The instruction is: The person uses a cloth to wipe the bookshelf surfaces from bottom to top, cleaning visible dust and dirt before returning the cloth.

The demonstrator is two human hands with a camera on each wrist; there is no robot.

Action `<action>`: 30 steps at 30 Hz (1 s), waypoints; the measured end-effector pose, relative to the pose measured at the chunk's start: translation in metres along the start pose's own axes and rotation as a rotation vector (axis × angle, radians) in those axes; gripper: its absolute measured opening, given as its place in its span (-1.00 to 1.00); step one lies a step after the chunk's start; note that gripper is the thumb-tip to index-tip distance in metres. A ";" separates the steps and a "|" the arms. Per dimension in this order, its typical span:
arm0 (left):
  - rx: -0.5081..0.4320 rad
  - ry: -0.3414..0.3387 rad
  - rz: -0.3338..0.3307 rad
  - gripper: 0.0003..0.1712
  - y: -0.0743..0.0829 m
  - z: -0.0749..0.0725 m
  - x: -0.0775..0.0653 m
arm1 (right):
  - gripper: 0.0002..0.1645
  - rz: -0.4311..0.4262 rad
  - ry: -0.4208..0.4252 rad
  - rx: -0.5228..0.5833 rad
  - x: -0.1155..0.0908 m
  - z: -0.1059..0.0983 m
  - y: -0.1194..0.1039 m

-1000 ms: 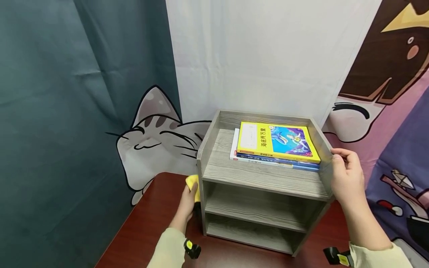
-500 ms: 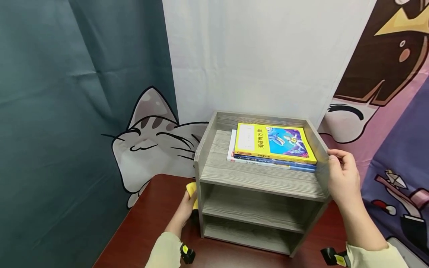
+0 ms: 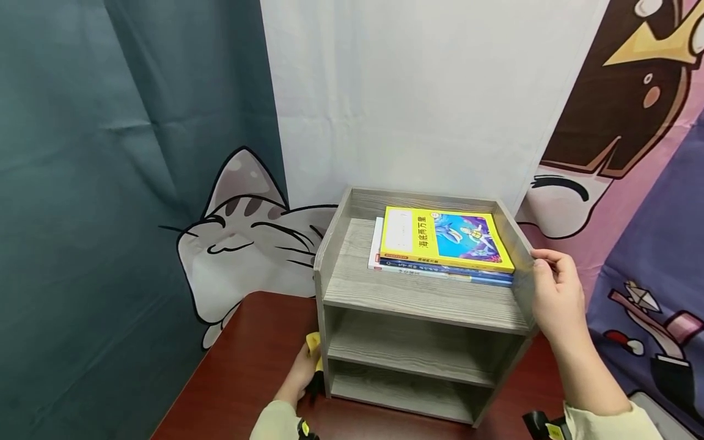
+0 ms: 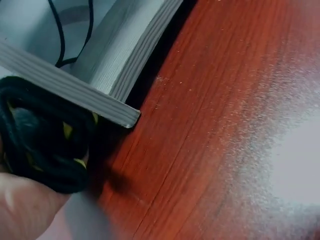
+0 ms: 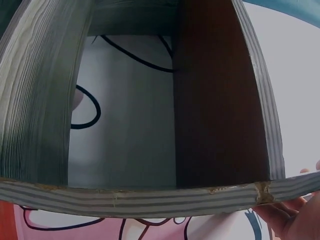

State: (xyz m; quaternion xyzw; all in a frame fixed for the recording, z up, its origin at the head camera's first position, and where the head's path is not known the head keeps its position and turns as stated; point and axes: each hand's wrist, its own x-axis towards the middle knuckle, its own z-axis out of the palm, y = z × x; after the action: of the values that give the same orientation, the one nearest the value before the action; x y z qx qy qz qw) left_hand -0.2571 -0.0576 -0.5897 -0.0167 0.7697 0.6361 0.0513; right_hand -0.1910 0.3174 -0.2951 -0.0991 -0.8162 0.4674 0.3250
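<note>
A small grey wood-grain shelf [image 3: 423, 308] stands on the table, with two lower compartments under its top tray. Beside its left panel, low down, my left hand [image 3: 299, 370] holds a yellow and black cloth [image 3: 312, 342]. In the left wrist view the bunched dark side of the cloth [image 4: 45, 165] is against the panel near its bottom front corner, the thumb [image 4: 30, 205] beneath it. My right hand [image 3: 558, 299] grips the upper edge of the right side panel [image 3: 514, 244]; its fingers [image 5: 295, 215] show at the panel edge in the right wrist view.
Books lie stacked in the shelf's top tray, a yellow one [image 3: 407, 235] uppermost over blue and white ones. The red-brown table [image 3: 242, 366] has its left edge close to the teal curtain [image 3: 82, 214]. Behind the shelf hangs a white curtain [image 3: 429, 98] and printed cartoon fabric.
My left hand has slid down along the left panel with the cloth, toward the shelf's base. My right hand keeps its grip on the right panel. The whole head view has shifted slightly.
</note>
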 end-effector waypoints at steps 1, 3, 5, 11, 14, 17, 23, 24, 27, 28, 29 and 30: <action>-0.012 -0.002 -0.016 -0.31 0.001 -0.001 0.000 | -0.62 0.000 0.001 -0.001 -0.001 0.000 0.000; -0.037 0.002 -0.023 -0.27 0.006 -0.005 0.002 | -0.63 -0.005 -0.003 0.011 -0.002 0.000 0.000; -0.051 0.005 0.000 -0.24 0.016 -0.008 0.006 | -0.65 -0.016 -0.002 0.027 -0.003 0.000 0.000; -0.073 -0.025 0.075 -0.30 0.068 -0.017 0.017 | -0.68 -0.030 0.011 0.047 -0.002 -0.001 -0.002; -0.114 -0.019 0.134 -0.33 0.100 -0.020 0.016 | -0.67 -0.024 0.016 0.042 -0.001 -0.002 -0.002; -0.167 -0.008 0.218 -0.37 0.136 -0.023 0.014 | -0.67 -0.014 0.025 0.036 0.000 -0.002 -0.001; -0.299 0.001 0.310 -0.57 0.216 -0.036 0.006 | -0.66 -0.003 0.027 0.032 0.000 -0.003 0.001; -0.301 0.006 0.324 -0.59 0.229 -0.039 0.004 | -0.66 -0.001 0.026 0.032 0.000 -0.003 0.002; -0.276 0.023 0.390 -0.56 0.259 -0.046 0.000 | -0.64 0.005 0.019 0.026 0.000 -0.002 0.002; -0.260 0.033 0.414 -0.55 0.267 -0.048 0.000 | -0.64 0.007 0.014 0.027 0.000 -0.001 0.003; -0.246 0.041 0.435 -0.54 0.272 -0.050 -0.001 | -0.63 0.006 0.009 0.032 0.000 -0.001 0.003; -0.240 0.045 0.447 -0.54 0.275 -0.051 -0.001 | -0.63 0.007 0.004 0.033 0.000 0.000 0.003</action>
State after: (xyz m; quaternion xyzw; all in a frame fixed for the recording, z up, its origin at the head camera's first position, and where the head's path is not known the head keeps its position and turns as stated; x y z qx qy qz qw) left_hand -0.2842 -0.0553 -0.3113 0.1339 0.6743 0.7178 -0.1101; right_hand -0.1910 0.3192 -0.2974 -0.0974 -0.8072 0.4817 0.3269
